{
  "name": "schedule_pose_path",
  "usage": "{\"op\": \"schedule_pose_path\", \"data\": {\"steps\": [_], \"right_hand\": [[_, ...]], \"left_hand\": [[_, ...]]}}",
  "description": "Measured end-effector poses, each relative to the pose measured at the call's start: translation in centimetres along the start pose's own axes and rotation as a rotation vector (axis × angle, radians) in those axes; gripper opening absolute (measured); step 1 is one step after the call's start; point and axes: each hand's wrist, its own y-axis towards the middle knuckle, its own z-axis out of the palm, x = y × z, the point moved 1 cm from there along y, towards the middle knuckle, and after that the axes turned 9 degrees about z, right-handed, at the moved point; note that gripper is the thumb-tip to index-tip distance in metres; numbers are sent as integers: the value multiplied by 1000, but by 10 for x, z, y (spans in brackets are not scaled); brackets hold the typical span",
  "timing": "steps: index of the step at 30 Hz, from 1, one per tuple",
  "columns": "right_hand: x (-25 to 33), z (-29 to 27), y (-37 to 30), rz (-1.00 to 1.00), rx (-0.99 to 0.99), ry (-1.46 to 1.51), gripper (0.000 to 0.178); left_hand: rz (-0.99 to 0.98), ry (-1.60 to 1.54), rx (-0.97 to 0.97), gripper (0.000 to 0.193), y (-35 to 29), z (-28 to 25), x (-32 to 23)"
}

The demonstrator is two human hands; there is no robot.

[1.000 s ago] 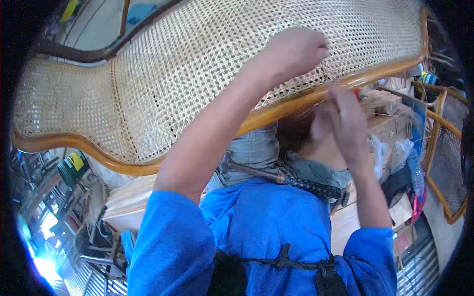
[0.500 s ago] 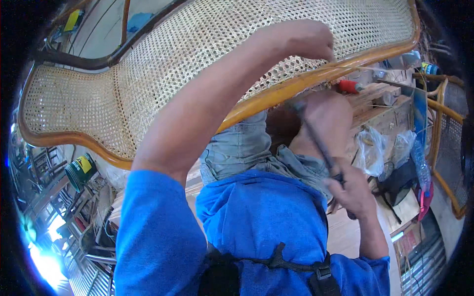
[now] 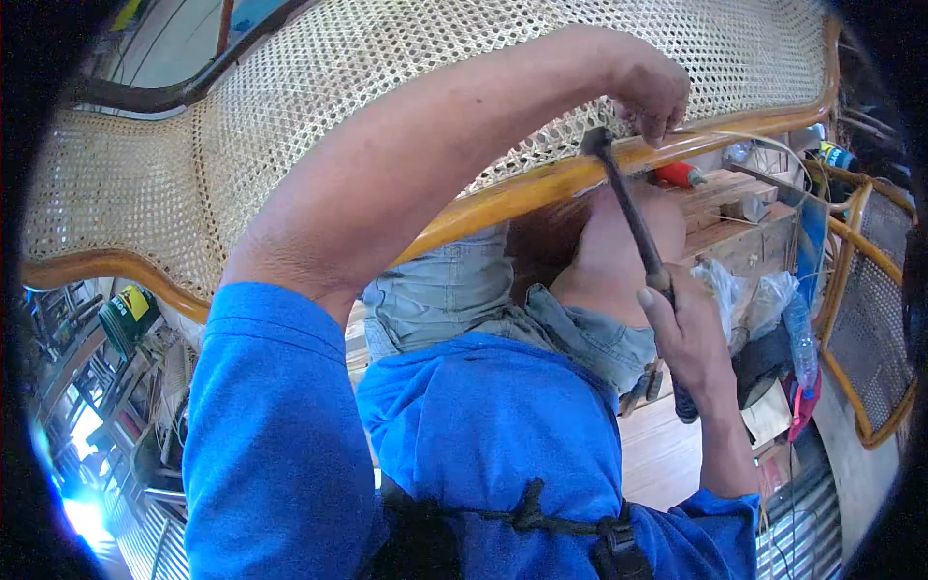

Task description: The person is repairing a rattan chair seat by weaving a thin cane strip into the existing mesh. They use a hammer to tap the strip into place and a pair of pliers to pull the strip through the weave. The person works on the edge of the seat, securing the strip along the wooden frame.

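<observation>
A large woven cane panel [image 3: 416, 72] in a curved, varnished rattan frame [image 3: 541, 190] lies across my lap. My left arm reaches over the weave, and my left hand [image 3: 652, 95] is closed at the near rail, fingertips pointing down. What those fingers pinch is too small to make out. My right hand [image 3: 691, 329] is wrapped round the dark handle of a hammer [image 3: 633, 215]. The hammer's head is raised at the rail, just left of my left fingers and apart from them. From beside my left hand a thin pale strip [image 3: 759, 141] curves off to the right.
A red cylindrical object [image 3: 680, 174] lies on the wooden bench [image 3: 725, 215] beyond my knee. Clear plastic bags [image 3: 768, 302] and a plastic bottle [image 3: 800, 338] are at the right. Another cane-and-rattan piece [image 3: 870, 319] stands at the far right. A green can [image 3: 129, 317] sits at the left.
My right hand has moved up, lifting the hammer's head from below the rail to its near side. My left hand has shifted right along the rail. The whole view has shifted slightly.
</observation>
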Motion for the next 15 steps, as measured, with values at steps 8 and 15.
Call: {"op": "schedule_pose_path", "data": {"steps": [8, 15], "right_hand": [[-12, 11, -2, 54, 17, 138, 31], [-10, 13, 8, 54, 43, -19, 33]], "left_hand": [[-40, -127, -23, 18, 12, 2, 18], [-19, -105, 12, 16, 10, 1, 22]]}}
